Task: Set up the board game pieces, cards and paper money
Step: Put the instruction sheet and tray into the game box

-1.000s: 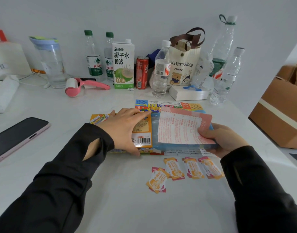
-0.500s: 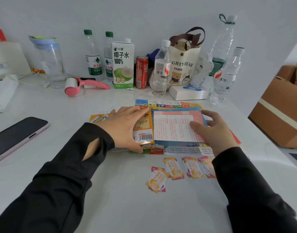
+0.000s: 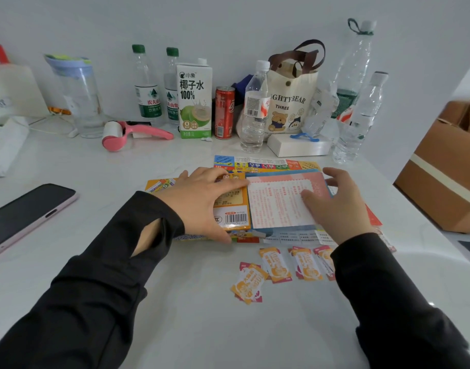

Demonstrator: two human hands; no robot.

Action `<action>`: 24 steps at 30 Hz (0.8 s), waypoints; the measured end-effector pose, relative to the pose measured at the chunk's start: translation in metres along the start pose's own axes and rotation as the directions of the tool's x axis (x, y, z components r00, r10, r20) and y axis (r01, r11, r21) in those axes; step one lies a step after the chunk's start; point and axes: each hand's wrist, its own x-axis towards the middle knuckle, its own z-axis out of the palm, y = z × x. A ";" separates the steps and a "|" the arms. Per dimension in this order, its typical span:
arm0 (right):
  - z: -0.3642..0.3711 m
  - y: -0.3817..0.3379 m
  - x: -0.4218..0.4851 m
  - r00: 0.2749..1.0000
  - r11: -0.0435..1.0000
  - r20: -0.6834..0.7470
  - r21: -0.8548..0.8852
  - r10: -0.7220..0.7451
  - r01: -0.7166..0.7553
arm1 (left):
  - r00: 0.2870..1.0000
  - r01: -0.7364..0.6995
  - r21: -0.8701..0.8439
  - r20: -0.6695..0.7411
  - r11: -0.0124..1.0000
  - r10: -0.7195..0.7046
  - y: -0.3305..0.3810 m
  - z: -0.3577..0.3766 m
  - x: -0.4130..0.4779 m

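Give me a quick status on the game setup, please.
Left hand flat on yellow box. Right hand resting on pink sheet. Orange cards loose nearside, one partly under right sleeve.

The left sleeve (image 3: 100, 275) and right sleeve (image 3: 393, 302) are long, black and a bit wrinkly, with an open slit (image 3: 146, 235) by the left wrist, and the left hand (image 3: 199, 201) and right hand (image 3: 340, 206) are bare.
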 end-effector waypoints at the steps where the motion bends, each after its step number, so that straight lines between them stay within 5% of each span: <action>1: 0.001 -0.001 -0.001 1.000 1.000 -0.017 -0.019 -0.013 0.013 | 1.000 0.007 0.014 0.005 1.000 -0.007 0.000 0.000 0.000; 8: 0.007 -0.003 -0.005 0.988 0.996 -0.150 -0.088 -0.034 0.021 | 0.999 0.001 0.051 0.032 0.999 -0.003 0.004 0.000 0.001; 24: 0.006 -0.002 -0.006 0.983 0.988 -0.174 -0.155 -0.052 0.024 | 0.998 -0.011 -0.028 0.059 1.000 0.012 0.007 -0.002 -0.001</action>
